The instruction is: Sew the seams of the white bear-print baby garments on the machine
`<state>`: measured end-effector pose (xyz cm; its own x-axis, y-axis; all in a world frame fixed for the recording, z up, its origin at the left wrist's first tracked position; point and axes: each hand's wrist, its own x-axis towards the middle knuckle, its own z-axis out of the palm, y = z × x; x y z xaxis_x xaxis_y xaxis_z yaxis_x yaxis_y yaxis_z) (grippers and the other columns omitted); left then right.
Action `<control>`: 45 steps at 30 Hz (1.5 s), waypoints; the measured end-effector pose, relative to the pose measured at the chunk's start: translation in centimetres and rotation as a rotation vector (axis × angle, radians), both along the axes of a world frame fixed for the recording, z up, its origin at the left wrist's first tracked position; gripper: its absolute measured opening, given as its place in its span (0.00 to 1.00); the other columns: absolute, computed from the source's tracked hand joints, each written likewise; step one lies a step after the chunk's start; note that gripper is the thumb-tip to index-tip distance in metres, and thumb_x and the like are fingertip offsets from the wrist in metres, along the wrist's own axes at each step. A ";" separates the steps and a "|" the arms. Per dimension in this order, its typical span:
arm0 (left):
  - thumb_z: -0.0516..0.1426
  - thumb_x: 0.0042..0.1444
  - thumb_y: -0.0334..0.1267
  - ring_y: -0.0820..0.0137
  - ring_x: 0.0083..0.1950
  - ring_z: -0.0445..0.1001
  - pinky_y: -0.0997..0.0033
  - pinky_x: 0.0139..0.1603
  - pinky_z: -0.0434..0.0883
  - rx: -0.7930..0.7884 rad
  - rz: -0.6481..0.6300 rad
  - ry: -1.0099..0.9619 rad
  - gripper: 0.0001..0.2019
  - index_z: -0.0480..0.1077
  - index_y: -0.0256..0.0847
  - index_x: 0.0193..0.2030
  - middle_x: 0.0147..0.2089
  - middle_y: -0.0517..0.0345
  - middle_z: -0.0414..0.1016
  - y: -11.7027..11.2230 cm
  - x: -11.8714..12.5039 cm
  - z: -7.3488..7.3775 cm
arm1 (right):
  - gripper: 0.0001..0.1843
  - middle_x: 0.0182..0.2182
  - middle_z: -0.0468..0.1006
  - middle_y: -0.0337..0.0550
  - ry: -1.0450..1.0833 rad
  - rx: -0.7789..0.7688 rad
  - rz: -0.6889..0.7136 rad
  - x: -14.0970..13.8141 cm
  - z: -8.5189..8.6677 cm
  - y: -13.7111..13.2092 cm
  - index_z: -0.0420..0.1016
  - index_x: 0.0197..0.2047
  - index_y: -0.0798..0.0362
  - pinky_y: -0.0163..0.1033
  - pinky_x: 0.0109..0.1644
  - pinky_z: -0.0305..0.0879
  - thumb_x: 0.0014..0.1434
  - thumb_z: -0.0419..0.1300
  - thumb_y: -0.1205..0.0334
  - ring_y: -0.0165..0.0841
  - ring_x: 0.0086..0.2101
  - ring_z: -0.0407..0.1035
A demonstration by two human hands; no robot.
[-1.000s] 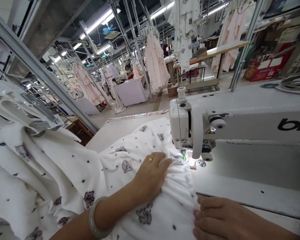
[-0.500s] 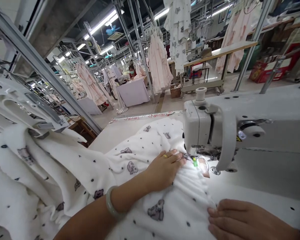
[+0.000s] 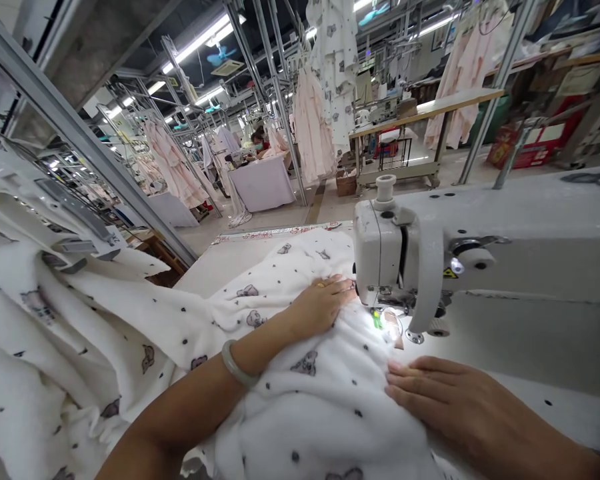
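A white fleece fabric (image 3: 145, 320) with small grey animal prints is spread over the table and runs under the needle of a white sewing machine (image 3: 460, 247). My left hand (image 3: 323, 305) lies flat on the fabric just left of the machine's head, fingers stretched toward the presser foot (image 3: 383, 319), a ring on one finger and a pale bangle on the wrist. My right hand (image 3: 437, 397) rests flat on the fabric's near edge, below and right of the needle, fingers pointing left. Neither hand grips anything.
The machine's lamp lights the needle plate. A white plastic frame (image 3: 40, 213) stands at the left edge over the fabric. Beyond the table (image 3: 240, 257) are metal racks with hanging garments (image 3: 313, 127), other work tables, and a person seated far back (image 3: 260, 140).
My left hand has slid forward along the fabric toward the machine's head. My right hand has moved up from the lower edge onto the fabric nearer the needle. The camera view has shifted.
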<state>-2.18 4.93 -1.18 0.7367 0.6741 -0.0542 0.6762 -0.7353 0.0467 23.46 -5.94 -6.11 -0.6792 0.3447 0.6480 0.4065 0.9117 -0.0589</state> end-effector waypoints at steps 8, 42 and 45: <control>0.54 0.74 0.53 0.53 0.49 0.79 0.56 0.49 0.74 0.036 0.451 0.045 0.20 0.76 0.37 0.45 0.45 0.46 0.81 -6.2 2.3 2.9 | 0.21 0.42 0.88 0.40 0.037 0.114 -0.004 -0.8 1.5 -0.1 0.79 0.48 0.54 0.43 0.61 0.67 0.79 0.45 0.73 0.31 0.44 0.81; 0.53 0.68 0.26 0.60 0.60 0.79 0.61 0.64 0.73 -0.045 -0.201 -0.123 0.16 0.76 0.38 0.57 0.53 0.47 0.83 -0.3 0.5 0.6 | 0.24 0.57 0.84 0.50 -0.090 -0.124 -0.119 0.4 -2.1 2.5 0.77 0.64 0.52 0.51 0.54 0.79 0.67 0.55 0.70 0.45 0.54 0.80; 0.54 0.65 0.24 0.56 0.61 0.78 0.56 0.65 0.73 -0.041 -0.089 -0.089 0.17 0.75 0.36 0.57 0.55 0.43 0.82 -3.0 1.2 2.2 | 0.23 0.57 0.84 0.48 -0.075 -0.142 -0.160 0.4 -1.7 2.3 0.75 0.65 0.48 0.50 0.55 0.77 0.72 0.52 0.69 0.44 0.55 0.79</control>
